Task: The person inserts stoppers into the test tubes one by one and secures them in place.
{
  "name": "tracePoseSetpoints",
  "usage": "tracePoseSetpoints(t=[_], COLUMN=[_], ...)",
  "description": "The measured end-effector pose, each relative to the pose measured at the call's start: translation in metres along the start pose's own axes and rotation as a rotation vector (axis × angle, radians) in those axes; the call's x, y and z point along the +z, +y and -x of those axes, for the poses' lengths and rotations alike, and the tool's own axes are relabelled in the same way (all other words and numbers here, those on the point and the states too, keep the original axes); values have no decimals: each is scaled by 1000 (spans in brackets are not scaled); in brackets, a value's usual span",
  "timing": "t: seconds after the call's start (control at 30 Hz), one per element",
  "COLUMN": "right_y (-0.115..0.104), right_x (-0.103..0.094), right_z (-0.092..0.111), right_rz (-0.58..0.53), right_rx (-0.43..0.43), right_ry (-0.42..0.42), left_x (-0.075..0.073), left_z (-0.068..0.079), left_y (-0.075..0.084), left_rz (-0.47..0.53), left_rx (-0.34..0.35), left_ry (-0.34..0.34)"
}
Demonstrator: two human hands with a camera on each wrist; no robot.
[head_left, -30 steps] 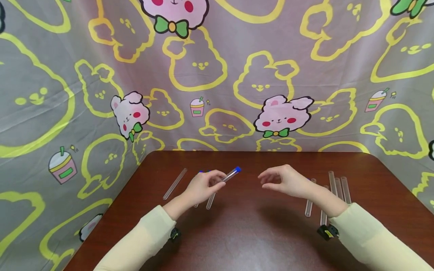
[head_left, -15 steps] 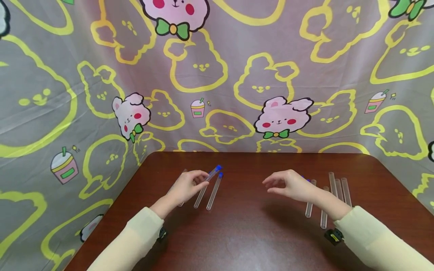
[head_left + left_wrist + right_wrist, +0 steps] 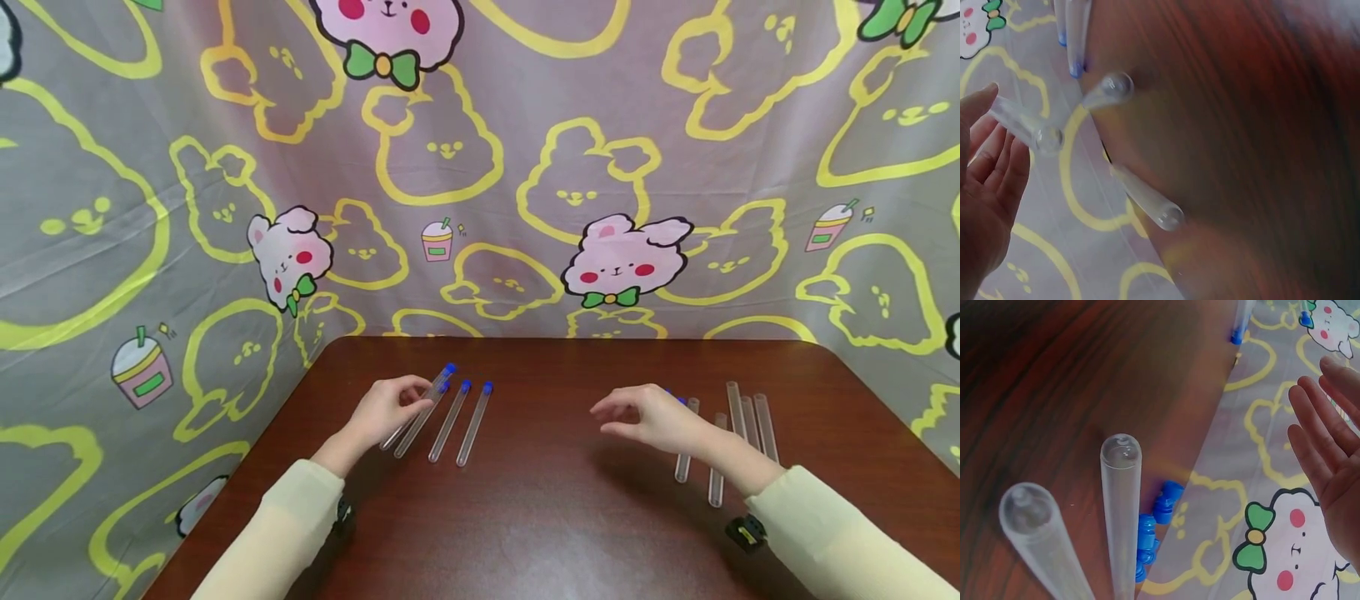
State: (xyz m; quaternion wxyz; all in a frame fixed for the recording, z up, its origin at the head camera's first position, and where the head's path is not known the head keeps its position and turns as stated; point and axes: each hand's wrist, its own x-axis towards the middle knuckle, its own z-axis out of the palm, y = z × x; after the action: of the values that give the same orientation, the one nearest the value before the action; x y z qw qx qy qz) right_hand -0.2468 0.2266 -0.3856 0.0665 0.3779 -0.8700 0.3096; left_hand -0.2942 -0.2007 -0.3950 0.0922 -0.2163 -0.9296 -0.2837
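My left hand (image 3: 386, 410) pinches a clear test tube with a blue cap (image 3: 450, 368) at the left of the table. In the left wrist view this held test tube (image 3: 1029, 128) slants out past the thumb, rounded end toward the camera. Three more blue-capped test tubes lie side by side at its right: a near one (image 3: 408, 440), a middle one (image 3: 450, 423) and an outer one (image 3: 475, 425). My right hand (image 3: 651, 417) hovers over the table, fingers loosely bent around nothing; in the right wrist view its fingers (image 3: 1319, 434) hold nothing.
Several uncapped test tubes (image 3: 737, 412) lie at the right, some partly behind my right forearm. Loose blue caps (image 3: 1166, 501) sit near the table's far edge there. Another tube (image 3: 1147, 197) lies left of the held one. A patterned curtain (image 3: 480, 167) surrounds the brown table (image 3: 525, 517).
My left hand has carried the capped tube leftward and lower, bringing it beside the row of capped tubes. My right hand has drifted slightly right and toward me.
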Motion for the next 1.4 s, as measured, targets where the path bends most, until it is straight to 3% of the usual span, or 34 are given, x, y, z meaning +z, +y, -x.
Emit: tracePoseSetpoints(t=[0.4, 0.63, 0.9, 1.4], right_y=[7, 12, 15, 16], right_x=[-1, -3, -7, -11], right_z=[14, 22, 33, 38], right_rz=[20, 29, 23, 57], right_rx=[15, 13, -15, -15], right_ry=[59, 82, 51, 116], left_x=[3, 9, 10, 15], left_z=[-7, -9, -9, -14], left_y=[-28, -42, -46, -49], left_rz=[-15, -67, -87, -123], left_rx=[-100, -118, -140, -159], left_ry=[-42, -63, -95, -119])
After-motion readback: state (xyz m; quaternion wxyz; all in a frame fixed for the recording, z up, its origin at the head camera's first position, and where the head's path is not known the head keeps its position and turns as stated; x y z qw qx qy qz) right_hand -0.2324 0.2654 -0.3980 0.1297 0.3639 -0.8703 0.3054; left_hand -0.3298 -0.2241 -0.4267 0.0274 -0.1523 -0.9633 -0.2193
